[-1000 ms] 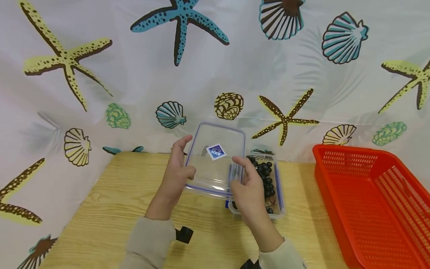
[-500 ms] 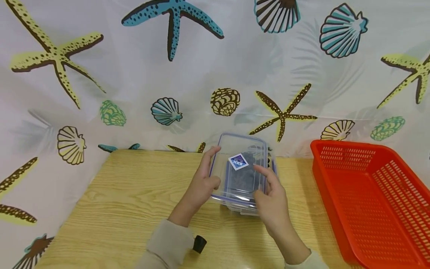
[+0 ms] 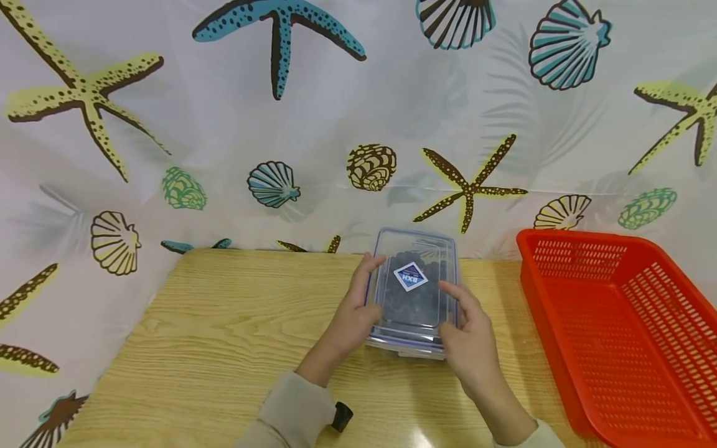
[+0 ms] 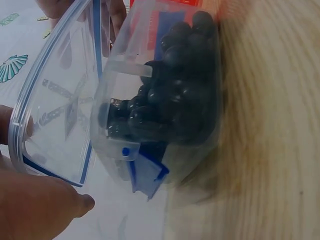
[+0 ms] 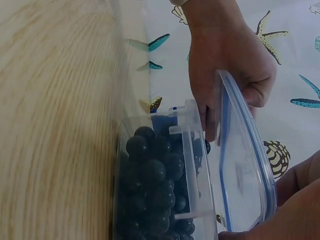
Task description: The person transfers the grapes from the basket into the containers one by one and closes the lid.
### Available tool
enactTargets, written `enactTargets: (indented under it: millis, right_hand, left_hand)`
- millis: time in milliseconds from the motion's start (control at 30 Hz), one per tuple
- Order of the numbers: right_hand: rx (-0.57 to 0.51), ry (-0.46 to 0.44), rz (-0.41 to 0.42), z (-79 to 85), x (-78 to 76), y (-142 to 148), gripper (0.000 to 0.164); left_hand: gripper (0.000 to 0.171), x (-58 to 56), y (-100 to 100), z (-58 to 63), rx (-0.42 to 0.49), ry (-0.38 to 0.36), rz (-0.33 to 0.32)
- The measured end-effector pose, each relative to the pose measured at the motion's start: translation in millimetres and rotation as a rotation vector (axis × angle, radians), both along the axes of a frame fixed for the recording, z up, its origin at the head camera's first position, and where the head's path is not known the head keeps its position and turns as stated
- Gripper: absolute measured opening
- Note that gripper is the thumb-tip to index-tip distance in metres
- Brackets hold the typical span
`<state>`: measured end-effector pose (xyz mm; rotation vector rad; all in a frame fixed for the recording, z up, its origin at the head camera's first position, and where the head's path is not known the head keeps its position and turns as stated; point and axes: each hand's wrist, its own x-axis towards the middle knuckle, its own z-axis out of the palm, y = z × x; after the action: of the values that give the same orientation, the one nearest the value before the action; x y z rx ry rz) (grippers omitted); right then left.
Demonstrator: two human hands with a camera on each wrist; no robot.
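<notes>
A clear plastic lid (image 3: 432, 249) with a blue seal and a diamond sticker is held at its two long sides. My left hand (image 3: 353, 317) grips the left edge, and my right hand (image 3: 475, 342) grips the right one. Beneath it stands a clear container (image 5: 202, 195) filled with dark grapes (image 4: 172, 102). Both wrist views show the lid tilted above the container's rim, with a gap between them. One blue clip (image 4: 147, 172) hangs outward from the container's end. From the head view, the lid covers most of the grapes.
A red plastic basket (image 3: 594, 323) with slotted walls stands right of the container on the wooden table (image 3: 241, 323). Behind the table hangs a white cloth (image 3: 313, 137) printed with starfish and shells. A black wrist-worn piece (image 3: 342, 417) shows by the left sleeve.
Both hands have carried the lid rightward, from left of the container to over it. The grapes, earlier seen directly, now show through the lid. The head view has shifted slightly.
</notes>
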<state>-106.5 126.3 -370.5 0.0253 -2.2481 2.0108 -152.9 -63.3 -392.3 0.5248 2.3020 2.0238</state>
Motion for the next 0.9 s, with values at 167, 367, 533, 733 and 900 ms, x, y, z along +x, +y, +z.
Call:
enactTargets:
  millis: [167, 367, 533, 733, 900]
  right_hand:
    - [0.022, -0.016, 0.013, 0.7, -3.3, 7.7, 0.065]
    - [0.095, -0.065, 0.017, -1.8, -7.8, 12.1, 0.064]
    - [0.219, -0.069, -0.013, -2.4, -10.5, 15.3, 0.061]
    - [0.341, -0.046, -0.024, -5.2, -15.3, 22.3, 0.059]
    - [0.375, -0.074, -0.004, -8.4, -23.0, 31.0, 0.062]
  left_hand:
    - [0.094, -4.4, 4.7, -7.5, 0.048, -0.078, -0.029]
    - [0.100, -8.1, 7.0, -14.8, 0.047, -0.161, -0.051]
    - [0.102, -10.0, 11.3, -20.7, 0.027, -0.181, -0.065]
    - [0.103, -9.1, 19.2, -20.9, -0.017, -0.192, -0.045]
    - [0.102, -8.3, 27.2, -17.7, -0.088, -0.189, -0.040]
